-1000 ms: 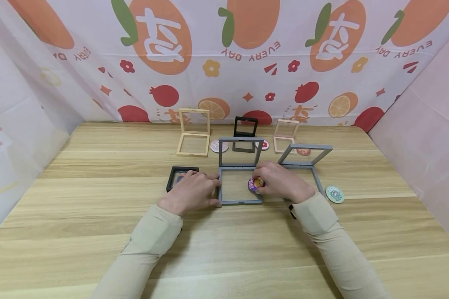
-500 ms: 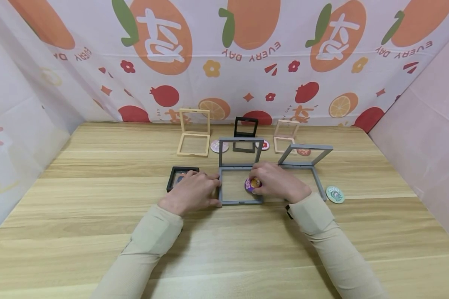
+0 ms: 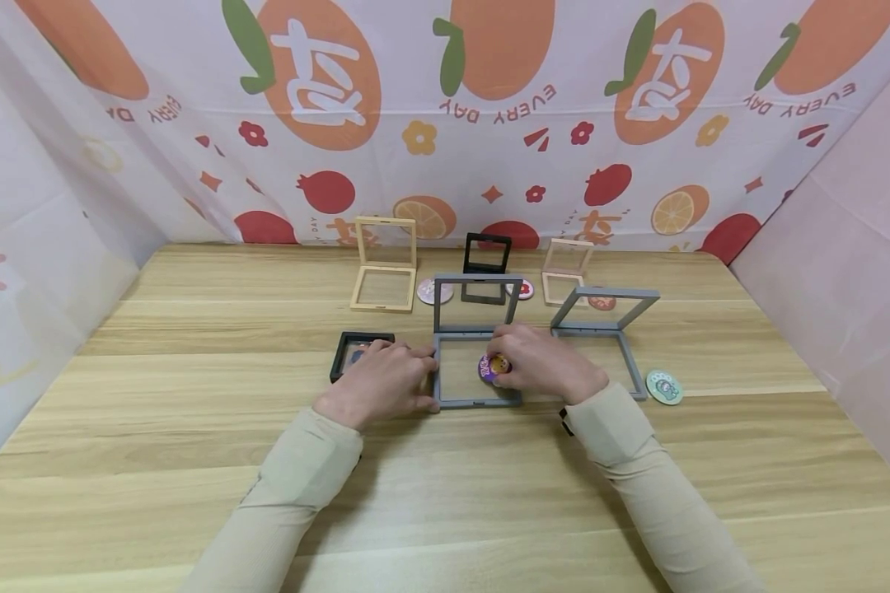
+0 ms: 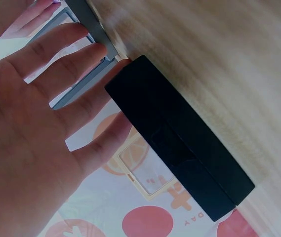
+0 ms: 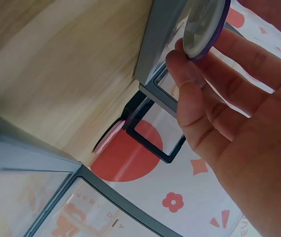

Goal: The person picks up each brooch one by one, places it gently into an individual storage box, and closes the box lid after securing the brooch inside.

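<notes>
While right hand (image 3: 540, 362) pinches purple badge (image 3: 494, 368), face tilted upward, left hand (image 3: 383, 375) spread

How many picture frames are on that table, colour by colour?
Grey: 2 (centre frame, right-hand frame)
Black: 2 (open black frame, closed black frame)
Pale yellow: 1 (yellow frame)
Pink: 1 (pink frame)
Total: 6 frames

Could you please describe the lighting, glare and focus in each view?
Head view: bright, fairly sharp, with pale sheen on the table and soft shadows beside the sleeves; left wrist view: dimmer, wood grain blurred, the black frame nearly featureless; right wrist view: bluish haze over the grey frame at lower left, the badge clearer.
</notes>
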